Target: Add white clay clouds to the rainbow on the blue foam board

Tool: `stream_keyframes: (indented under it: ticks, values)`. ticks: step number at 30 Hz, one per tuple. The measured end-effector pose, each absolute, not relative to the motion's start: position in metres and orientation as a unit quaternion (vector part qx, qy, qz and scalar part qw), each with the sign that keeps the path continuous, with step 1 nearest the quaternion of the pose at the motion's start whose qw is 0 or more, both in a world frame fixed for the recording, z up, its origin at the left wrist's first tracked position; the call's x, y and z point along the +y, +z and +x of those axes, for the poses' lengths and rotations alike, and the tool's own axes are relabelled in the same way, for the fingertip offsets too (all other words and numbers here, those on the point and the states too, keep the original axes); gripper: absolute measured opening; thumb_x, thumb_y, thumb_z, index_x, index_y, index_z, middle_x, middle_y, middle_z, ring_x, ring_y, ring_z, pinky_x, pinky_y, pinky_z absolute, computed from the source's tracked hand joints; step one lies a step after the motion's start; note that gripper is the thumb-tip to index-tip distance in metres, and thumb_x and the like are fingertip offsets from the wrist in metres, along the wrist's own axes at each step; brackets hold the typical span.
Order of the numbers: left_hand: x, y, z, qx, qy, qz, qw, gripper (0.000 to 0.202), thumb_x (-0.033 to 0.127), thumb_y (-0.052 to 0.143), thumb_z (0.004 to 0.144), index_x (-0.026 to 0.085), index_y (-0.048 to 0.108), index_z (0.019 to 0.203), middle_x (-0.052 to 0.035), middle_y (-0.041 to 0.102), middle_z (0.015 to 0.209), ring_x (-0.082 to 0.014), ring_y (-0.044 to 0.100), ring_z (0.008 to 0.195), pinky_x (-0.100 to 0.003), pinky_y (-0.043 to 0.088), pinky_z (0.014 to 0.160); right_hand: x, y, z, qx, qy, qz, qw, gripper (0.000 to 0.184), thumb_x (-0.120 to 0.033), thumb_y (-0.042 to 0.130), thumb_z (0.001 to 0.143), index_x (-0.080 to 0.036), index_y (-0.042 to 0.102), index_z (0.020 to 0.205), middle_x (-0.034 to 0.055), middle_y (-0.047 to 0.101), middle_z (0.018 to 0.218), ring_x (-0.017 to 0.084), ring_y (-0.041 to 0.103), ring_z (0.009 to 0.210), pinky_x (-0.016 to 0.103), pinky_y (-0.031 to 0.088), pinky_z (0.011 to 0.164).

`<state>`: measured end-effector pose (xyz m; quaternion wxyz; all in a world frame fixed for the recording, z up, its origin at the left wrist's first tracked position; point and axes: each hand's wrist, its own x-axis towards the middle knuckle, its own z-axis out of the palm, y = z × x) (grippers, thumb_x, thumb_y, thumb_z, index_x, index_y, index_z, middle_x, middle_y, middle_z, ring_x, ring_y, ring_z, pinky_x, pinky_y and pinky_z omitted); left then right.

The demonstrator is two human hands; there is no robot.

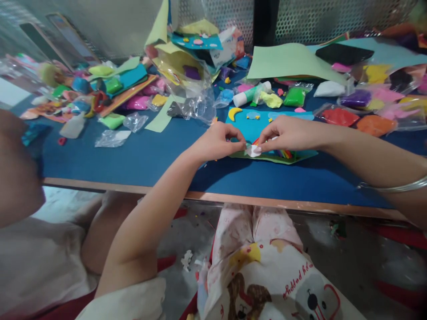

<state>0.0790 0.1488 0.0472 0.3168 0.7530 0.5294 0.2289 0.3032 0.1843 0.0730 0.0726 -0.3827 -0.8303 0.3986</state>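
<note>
A blue craft card (248, 130) lies near the table's front edge, with a yellow crescent moon (234, 114), small clouds and rainbow-coloured strips on it. Over its lower part, my left hand (223, 141) is closed in a pinch at the left side of a small white piece (253, 150). My right hand (286, 133) pinches the same piece from the right, thumb and fingertips on it. Whether the piece is clay or paper I cannot tell. Both hands hide parts of the card. A green edge shows along the card's bottom.
Behind the card lie a glue stick (248, 95), a bag of green clay (295, 96) and a light green sheet (290, 62). Red clay (340, 116) and orange clay (376, 125) packets are at right. Craft materials (80, 84) crowd the left. Another person (20, 178) sits at left.
</note>
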Motion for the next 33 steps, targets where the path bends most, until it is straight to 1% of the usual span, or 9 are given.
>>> stream_keyframes:
  ticks: [4,9,16,21,24,26,28,30,33]
  values:
    - [0.149,0.045,0.082,0.538,0.217,0.754,0.309,0.015,0.03,0.071,0.076,0.017,0.077,0.078,-0.0023,0.065,0.077,-0.0105,0.046,0.059,-0.029,0.033,0.057,0.184,0.074,0.304,-0.817,0.368,-0.444,0.017,0.028,-0.037,0.08,0.085,-0.013,0.076,0.072,0.0024,0.053,0.055,0.009,0.036,0.053,0.031,0.023,0.05]
    - [0.148,0.043,0.082,0.528,0.244,0.761,0.288,0.016,0.032,0.07,0.076,0.018,0.077,0.077,-0.0033,0.07,0.079,-0.0124,0.052,0.068,-0.029,0.037,0.064,0.183,0.076,0.303,-0.798,0.371,-0.475,0.011,0.028,-0.037,0.076,0.086,-0.015,0.074,0.071,-0.0014,0.043,0.051,0.008,0.032,0.051,0.031,0.02,0.049]
    - [0.146,0.043,0.083,0.518,0.256,0.767,0.278,0.013,0.028,0.069,0.076,0.018,0.076,0.075,-0.0012,0.065,0.075,-0.0113,0.047,0.067,-0.029,0.034,0.065,0.177,0.081,0.307,-0.814,0.367,-0.451,0.015,0.027,-0.041,0.075,0.083,-0.014,0.073,0.077,0.0026,0.055,0.068,0.011,0.041,0.063,0.03,0.028,0.058]
    - [0.146,0.042,0.084,0.52,0.252,0.766,0.281,0.01,0.025,0.071,0.074,0.018,0.074,0.079,-0.0004,0.064,0.079,-0.0106,0.047,0.068,-0.029,0.035,0.066,0.176,0.076,0.307,-0.801,0.377,-0.464,0.033,0.024,-0.036,0.078,0.082,-0.015,0.072,0.072,0.0023,0.058,0.063,0.01,0.042,0.058,0.031,0.027,0.057]
    - [0.148,0.04,0.081,0.518,0.247,0.769,0.282,0.013,0.027,0.072,0.072,0.018,0.073,0.082,0.0002,0.061,0.079,-0.0105,0.047,0.067,-0.028,0.036,0.065,0.177,0.073,0.305,-0.803,0.362,-0.471,0.039,0.018,-0.029,0.077,0.081,-0.015,0.072,0.07,0.0019,0.06,0.063,0.009,0.043,0.056,0.031,0.028,0.057]
    - [0.15,0.039,0.079,0.51,0.262,0.77,0.28,0.017,0.027,0.071,0.072,0.018,0.072,0.086,0.0001,0.061,0.08,-0.0109,0.048,0.068,-0.028,0.038,0.065,0.178,0.072,0.304,-0.81,0.351,-0.468,0.04,0.018,-0.029,0.077,0.081,-0.016,0.073,0.07,0.0017,0.06,0.063,0.01,0.044,0.056,0.03,0.029,0.056]
    - [0.148,0.04,0.076,0.487,0.288,0.78,0.267,0.018,0.026,0.068,0.074,0.019,0.072,0.09,-0.0017,0.064,0.087,-0.0126,0.052,0.074,-0.029,0.043,0.071,0.178,0.073,0.305,-0.815,0.344,-0.464,0.054,0.022,-0.032,0.078,0.082,-0.016,0.072,0.068,0.0012,0.057,0.06,0.01,0.043,0.056,0.03,0.028,0.055]
    - [0.144,0.042,0.075,0.46,0.303,0.8,0.238,0.021,0.025,0.063,0.078,0.021,0.075,0.095,-0.0042,0.067,0.098,-0.0159,0.058,0.086,-0.033,0.046,0.082,0.177,0.076,0.307,-0.811,0.345,-0.465,0.087,0.028,-0.035,0.079,0.083,-0.015,0.07,0.065,0.0003,0.052,0.055,0.009,0.041,0.054,0.029,0.027,0.055]
    - [0.136,0.045,0.076,0.437,0.264,0.843,0.17,0.024,0.027,0.061,0.081,0.025,0.079,0.097,-0.0057,0.066,0.111,-0.0218,0.06,0.105,-0.043,0.042,0.1,0.174,0.081,0.312,-0.792,0.36,-0.466,0.162,0.036,-0.041,0.075,0.088,-0.015,0.067,0.065,-0.0022,0.044,0.05,0.007,0.034,0.051,0.028,0.024,0.053]
